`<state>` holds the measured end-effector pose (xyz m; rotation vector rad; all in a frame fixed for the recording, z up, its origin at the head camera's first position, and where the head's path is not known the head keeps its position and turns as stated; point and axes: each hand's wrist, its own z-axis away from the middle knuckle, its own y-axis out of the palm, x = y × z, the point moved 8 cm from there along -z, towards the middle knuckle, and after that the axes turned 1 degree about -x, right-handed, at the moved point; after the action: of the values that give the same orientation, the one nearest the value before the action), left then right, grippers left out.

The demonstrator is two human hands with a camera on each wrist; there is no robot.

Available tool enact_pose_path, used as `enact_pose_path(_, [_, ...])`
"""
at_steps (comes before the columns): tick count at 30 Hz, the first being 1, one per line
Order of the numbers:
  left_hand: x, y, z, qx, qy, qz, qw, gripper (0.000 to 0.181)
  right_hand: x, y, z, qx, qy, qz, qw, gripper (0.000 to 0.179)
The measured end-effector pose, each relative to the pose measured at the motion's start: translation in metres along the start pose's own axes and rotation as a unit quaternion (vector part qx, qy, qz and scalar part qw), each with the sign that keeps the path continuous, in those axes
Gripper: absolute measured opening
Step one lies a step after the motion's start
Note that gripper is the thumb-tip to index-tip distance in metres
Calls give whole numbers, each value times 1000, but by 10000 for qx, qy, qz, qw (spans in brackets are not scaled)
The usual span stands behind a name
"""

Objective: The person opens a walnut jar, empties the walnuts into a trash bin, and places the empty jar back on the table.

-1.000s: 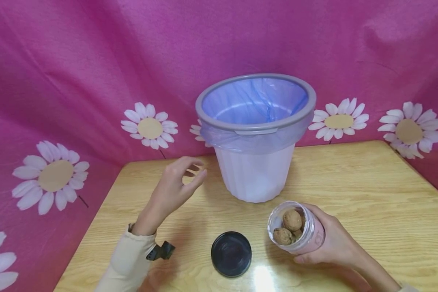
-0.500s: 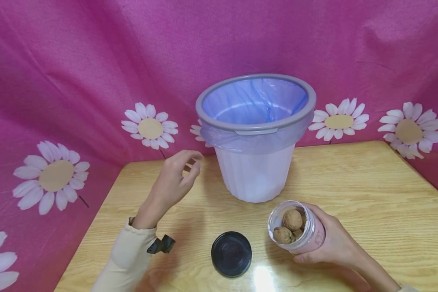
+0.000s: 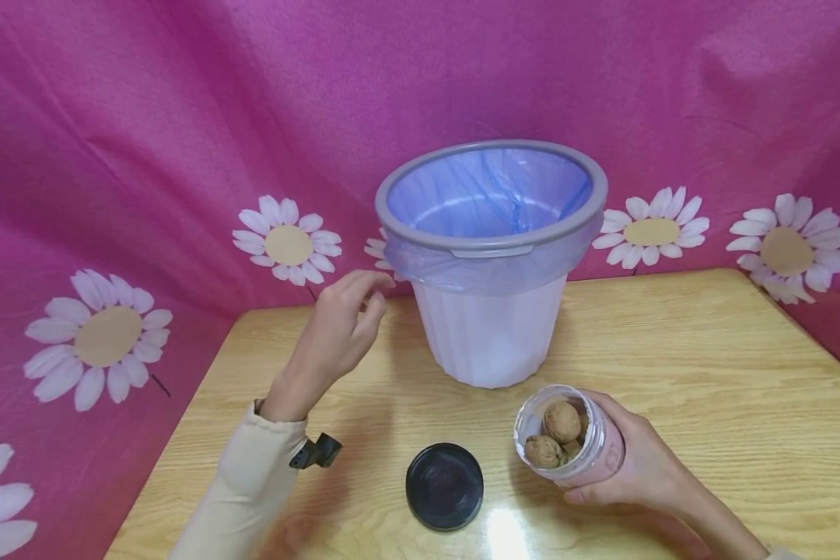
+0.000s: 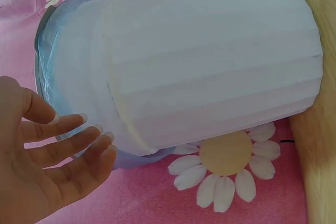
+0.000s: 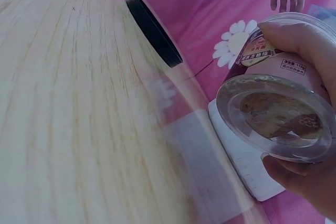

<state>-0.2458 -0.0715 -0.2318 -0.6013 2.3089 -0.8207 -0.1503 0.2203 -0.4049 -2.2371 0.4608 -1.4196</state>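
My right hand (image 3: 637,464) grips a clear plastic jar (image 3: 605,455) with a pink label around its side. The jar is tilted, its uncovered mouth facing left and up, and its underside shows in the right wrist view. Several walnuts (image 3: 561,422) lie inside it. My left hand (image 3: 336,330) hovers to the left of the trash bin (image 3: 493,334), fingers loosely bent with nothing between them. In the left wrist view the fingers (image 4: 79,145) overlap the bin's upper side. A round black lid (image 3: 444,487) lies on the table, left of the jar.
The white bin, at the back of the wooden table (image 3: 728,389), has a grey rim (image 3: 493,243) and a blue plastic liner (image 3: 486,190). Behind it hangs a pink cloth (image 3: 308,101) with daisies. A small black device (image 3: 315,451) sits on the left sleeve.
My left hand has risen slightly away from the table front, toward the bin's rim height, still holding nothing. The right hand, jar and lid have stayed put.
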Motion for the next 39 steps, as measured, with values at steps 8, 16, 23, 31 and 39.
enact_pose_path(8, [0,-7,-9,-197,60,-29,9998,24,-1,1,0,2,12,-24,10000,109])
enact_pose_path(16, [3,-8,-21,-81,-212,-279,9994,31,-2,3,2,20,31,-38,10000,108])
enact_pose_path(23, [4,-10,-27,-8,-494,-527,9974,38,-1,3,1,2,1,21,10000,109])
enact_pose_path(31, [5,-10,-36,-21,-725,-946,9929,42,-1,3,0,69,54,-10,10000,108])
enact_pose_path(39, [13,-6,-48,243,-1049,-1300,9857,49,-2,4,1,79,94,-49,9999,108])
